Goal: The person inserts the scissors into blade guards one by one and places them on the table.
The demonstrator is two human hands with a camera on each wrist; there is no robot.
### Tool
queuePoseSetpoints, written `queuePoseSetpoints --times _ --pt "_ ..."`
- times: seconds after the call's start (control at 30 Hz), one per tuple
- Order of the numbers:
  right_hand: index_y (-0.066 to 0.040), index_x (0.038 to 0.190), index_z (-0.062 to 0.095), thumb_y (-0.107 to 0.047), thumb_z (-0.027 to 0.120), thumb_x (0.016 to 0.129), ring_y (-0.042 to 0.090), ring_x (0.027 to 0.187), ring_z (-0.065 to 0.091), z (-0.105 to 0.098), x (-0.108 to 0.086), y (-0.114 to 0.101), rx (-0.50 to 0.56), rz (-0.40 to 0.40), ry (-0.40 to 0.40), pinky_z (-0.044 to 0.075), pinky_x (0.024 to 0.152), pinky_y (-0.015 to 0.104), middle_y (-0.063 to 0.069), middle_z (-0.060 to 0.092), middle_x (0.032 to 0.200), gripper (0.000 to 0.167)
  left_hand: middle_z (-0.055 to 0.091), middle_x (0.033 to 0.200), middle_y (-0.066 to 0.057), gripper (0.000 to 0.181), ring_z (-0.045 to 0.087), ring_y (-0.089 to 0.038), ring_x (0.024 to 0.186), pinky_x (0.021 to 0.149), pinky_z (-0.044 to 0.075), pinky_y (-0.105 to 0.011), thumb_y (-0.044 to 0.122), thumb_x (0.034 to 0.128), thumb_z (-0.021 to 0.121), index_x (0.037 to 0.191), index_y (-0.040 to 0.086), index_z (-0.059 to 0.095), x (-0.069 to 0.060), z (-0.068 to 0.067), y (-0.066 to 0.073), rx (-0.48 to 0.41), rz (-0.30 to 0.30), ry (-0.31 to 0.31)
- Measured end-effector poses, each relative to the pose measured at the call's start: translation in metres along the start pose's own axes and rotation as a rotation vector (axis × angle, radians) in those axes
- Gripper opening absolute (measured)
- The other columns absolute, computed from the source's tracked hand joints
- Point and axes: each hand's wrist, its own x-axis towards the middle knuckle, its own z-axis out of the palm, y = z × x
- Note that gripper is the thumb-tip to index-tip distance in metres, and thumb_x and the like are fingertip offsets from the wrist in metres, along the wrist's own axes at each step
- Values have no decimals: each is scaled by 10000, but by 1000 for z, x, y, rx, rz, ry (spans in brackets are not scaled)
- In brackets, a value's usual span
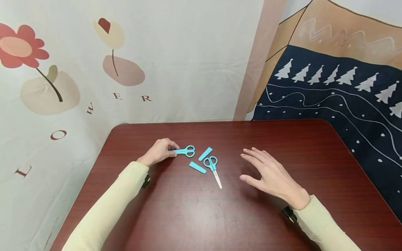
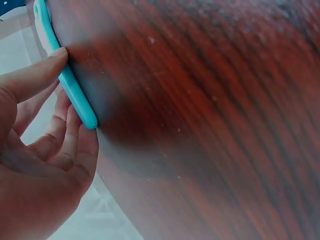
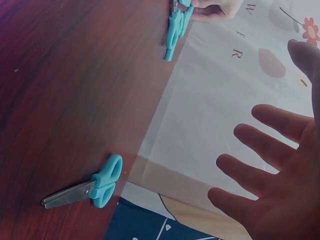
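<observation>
My left hand (image 1: 161, 150) pinches the covered blade end of teal scissors (image 1: 188, 151) at the table's left-centre, their handle loops pointing right. In the left wrist view, the thumb and fingers of this left hand (image 2: 50, 145) hold the teal blade cover (image 2: 75, 95) near its rounded end. A second pair of scissors (image 1: 214, 170) lies with its metal blades bare, pointing towards me. Two loose teal covers, one upper (image 1: 205, 153) and one lower (image 1: 197, 167), rest between the pairs. My right hand (image 1: 270, 174) hovers right of them, fingers spread, holding nothing.
All of this is on a dark red-brown wooden table (image 1: 188, 216) with rounded far corners. Behind it hang a pale flower-printed cloth (image 1: 188, 62) and a dark blue cloth with white trees (image 1: 314, 97). Both wrists carry small black devices.
</observation>
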Motion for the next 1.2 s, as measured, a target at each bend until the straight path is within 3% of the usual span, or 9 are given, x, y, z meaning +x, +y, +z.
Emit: queuePoseSetpoints --times 0.27,0.47,0.67,0.83,1.2 --pt "-113 1445 605 -523 757 904 350 1441 444 -4 -1 4 4 10 1 325 1170 580 79 539 1521 695 690 1127 -124 461 636 -290 1048 915 514 -461 171 898 824 1314 28 686 -8 -2 -1 3 63 75" --pt "-110 1446 602 -519 758 906 355 1436 448 -8 -2 11 -6 22 9 332 1166 579 80 542 1515 695 614 1336 -159 572 579 -356 1238 1020 470 -539 270 925 798 1419 51 609 -23 -7 11 -17 96 161" --pt "-104 1464 583 -526 746 916 359 1455 418 -14 -1 18 -5 44 -25 325 1166 595 88 509 1544 711 521 1474 -106 693 488 -303 1373 1100 415 -525 390 933 746 1509 82 512 -41 -6 25 -36 145 206" --pt "-146 1489 564 -544 736 919 351 1475 390 -12 -1 20 22 40 -72 318 1167 605 73 478 1573 716 443 1570 -117 729 429 -299 1439 1133 382 -539 446 966 695 1552 91 447 -55 -1 32 -32 177 224" --pt "-202 1522 535 -501 749 926 320 1526 314 3 8 17 80 -63 -131 304 1173 612 8 415 1624 701 300 1677 -71 728 298 -347 1523 1163 296 -619 461 1004 643 1581 88 402 -82 8 41 -40 170 262"
